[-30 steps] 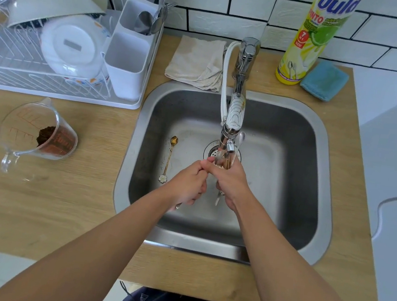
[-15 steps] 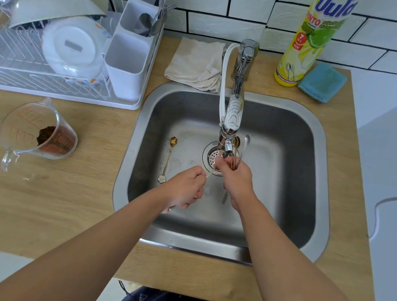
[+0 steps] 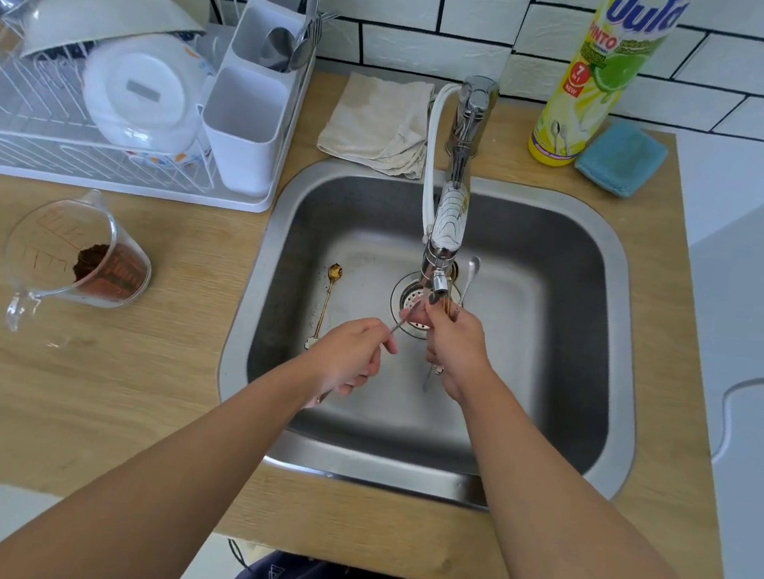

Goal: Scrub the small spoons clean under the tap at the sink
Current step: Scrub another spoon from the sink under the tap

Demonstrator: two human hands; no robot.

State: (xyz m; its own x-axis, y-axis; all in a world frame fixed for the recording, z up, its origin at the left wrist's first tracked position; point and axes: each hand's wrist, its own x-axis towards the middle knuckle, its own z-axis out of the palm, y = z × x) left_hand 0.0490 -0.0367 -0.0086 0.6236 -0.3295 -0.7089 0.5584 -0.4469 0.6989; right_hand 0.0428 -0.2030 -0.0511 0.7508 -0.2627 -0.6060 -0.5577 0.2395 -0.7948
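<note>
Fingers of left hand (image 3: 350,350) pinching one spoon (image 3: 408,314); right hand (image 3: 453,342) gripping a bunch (image 3: 460,290) under tap (image 3: 446,229). Gold spoon (image 3: 325,303) lying unwashed near sink's (image 3: 622,369) left wall, so roughly midway.

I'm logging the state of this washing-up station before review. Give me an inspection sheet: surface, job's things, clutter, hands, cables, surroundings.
Surface: wooden counter around a steel sink.
Job's things: gold spoon lies on the sink floor left of the drain; tap over the drain; other spoons held in the hands.
Clutter: measuring jug holding brown powder, beige cloth, dish soap bottle, blue sponge.
Hands: left hand grips a thin spoon handle; right hand grips a bunch of spoons under the spout.
Cables: white hose beside the tap.
Surroundings: dish rack with bowls, cutlery holder, white tiled wall.
</note>
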